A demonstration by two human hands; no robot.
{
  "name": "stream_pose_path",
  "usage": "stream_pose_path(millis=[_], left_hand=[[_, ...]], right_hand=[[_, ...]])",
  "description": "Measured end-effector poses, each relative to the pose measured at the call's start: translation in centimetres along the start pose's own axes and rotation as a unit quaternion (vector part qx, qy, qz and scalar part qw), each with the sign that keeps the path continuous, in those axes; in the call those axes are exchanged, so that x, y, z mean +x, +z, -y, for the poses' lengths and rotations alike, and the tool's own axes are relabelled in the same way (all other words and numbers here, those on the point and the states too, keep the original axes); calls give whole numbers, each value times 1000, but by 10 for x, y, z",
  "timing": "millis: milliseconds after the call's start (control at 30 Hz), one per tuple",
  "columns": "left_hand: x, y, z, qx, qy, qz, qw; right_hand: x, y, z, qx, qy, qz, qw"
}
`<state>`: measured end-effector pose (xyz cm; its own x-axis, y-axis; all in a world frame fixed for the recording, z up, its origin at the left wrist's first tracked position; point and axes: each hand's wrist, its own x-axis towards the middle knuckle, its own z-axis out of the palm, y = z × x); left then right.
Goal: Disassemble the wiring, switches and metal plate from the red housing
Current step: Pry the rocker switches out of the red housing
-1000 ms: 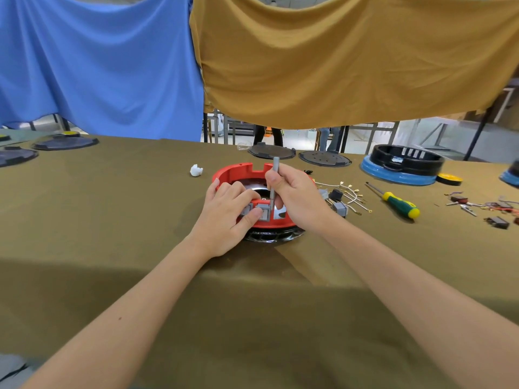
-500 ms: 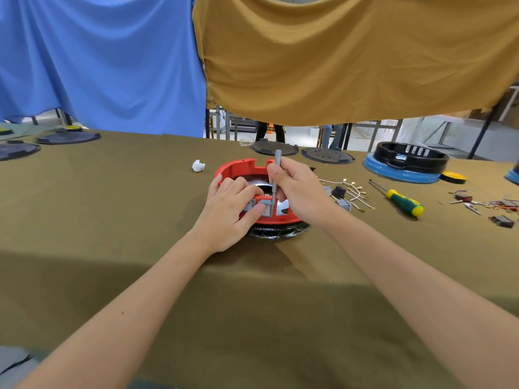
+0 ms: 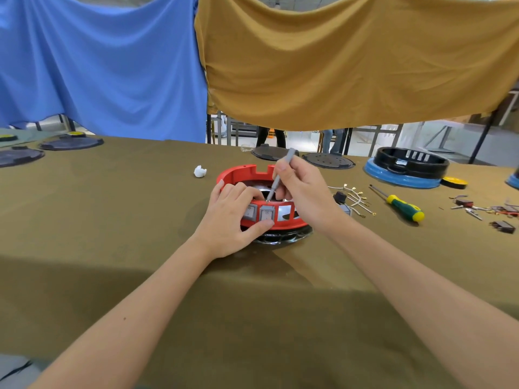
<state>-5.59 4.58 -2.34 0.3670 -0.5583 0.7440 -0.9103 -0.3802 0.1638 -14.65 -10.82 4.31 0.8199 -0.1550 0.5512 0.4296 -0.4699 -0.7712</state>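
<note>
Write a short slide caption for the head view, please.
Left hand steadies the red housing by its grey switches; right hand works a grey tool inside.

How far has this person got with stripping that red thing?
Partly done, it seems: loose white wires with brass terminals already lie on the olive cloth beside the round red plastic housing. In hand: the left hand steadies the housing while the right hand works a slim grey tool inside it. Left: two grey rocker switches still sit in the wall.

Housing [image 3: 241, 175] sits mid-bench [image 3: 112, 220]; loose wires [image 3: 355, 196] and screwdriver [image 3: 400, 203] to its right, white scrap [image 3: 200, 171] to its left.
</note>
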Motion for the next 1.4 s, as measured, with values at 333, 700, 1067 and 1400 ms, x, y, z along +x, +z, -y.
stream_pose_path(millis=[333, 700, 1067, 1400], left_hand=[[1, 1, 0, -1, -10, -11, 1000], [1, 2, 1, 6, -5, -13, 1000], [1, 2, 1, 3, -11, -10, 1000], [1, 0, 0, 2, -16, 7, 1000]], right_hand=[[9, 3, 5, -192, -54, 97, 975], [39, 17, 27, -361, 8, 202, 910], [26, 6, 18, -295, -20, 179, 938], [39, 10, 18, -332, 25, 229, 915]])
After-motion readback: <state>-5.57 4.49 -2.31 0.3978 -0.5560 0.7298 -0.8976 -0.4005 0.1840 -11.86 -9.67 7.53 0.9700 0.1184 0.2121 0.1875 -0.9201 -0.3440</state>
